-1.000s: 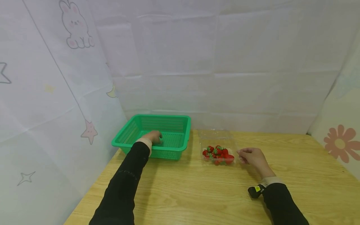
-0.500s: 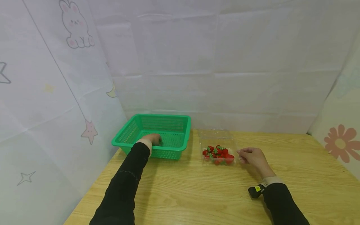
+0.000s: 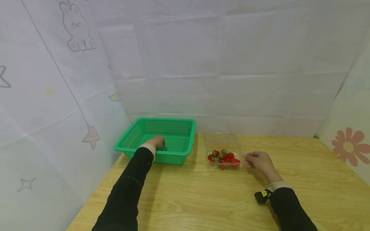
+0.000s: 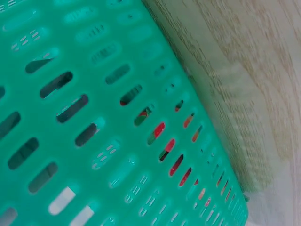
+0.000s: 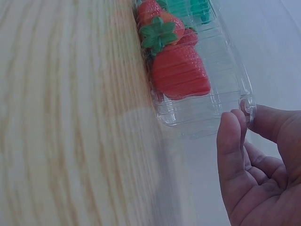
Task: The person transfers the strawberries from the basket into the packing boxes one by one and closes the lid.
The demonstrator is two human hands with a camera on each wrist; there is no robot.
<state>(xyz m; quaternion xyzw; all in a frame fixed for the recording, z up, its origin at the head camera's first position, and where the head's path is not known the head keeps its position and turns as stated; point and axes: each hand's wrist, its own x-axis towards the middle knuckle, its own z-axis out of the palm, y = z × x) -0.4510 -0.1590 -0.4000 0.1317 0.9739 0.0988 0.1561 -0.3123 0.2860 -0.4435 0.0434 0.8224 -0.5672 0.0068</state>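
A green mesh basket (image 3: 162, 120) stands at the table's back left. My left hand (image 3: 156, 142) is inside it, knuckles up and fingers curled down toward the floor; what lies under the fingers is hidden. The left wrist view shows only the basket wall (image 4: 94, 117), with red showing through its slots. To the basket's right is a clear plastic box (image 3: 221, 139) with its lid laid back, holding several strawberries (image 3: 224, 158). My right hand (image 3: 255, 160) pinches the box's right corner rim (image 5: 247, 107) between thumb and forefinger, close to a large strawberry (image 5: 178, 70).
The wooden table (image 3: 202, 199) is hemmed in by white paper walls at the left, back and right. A small black device with a yellow patch (image 3: 261, 195) sits at my right wrist.
My left hand has settled slightly lower and nearer in the basket. The right hand and the box have not moved.
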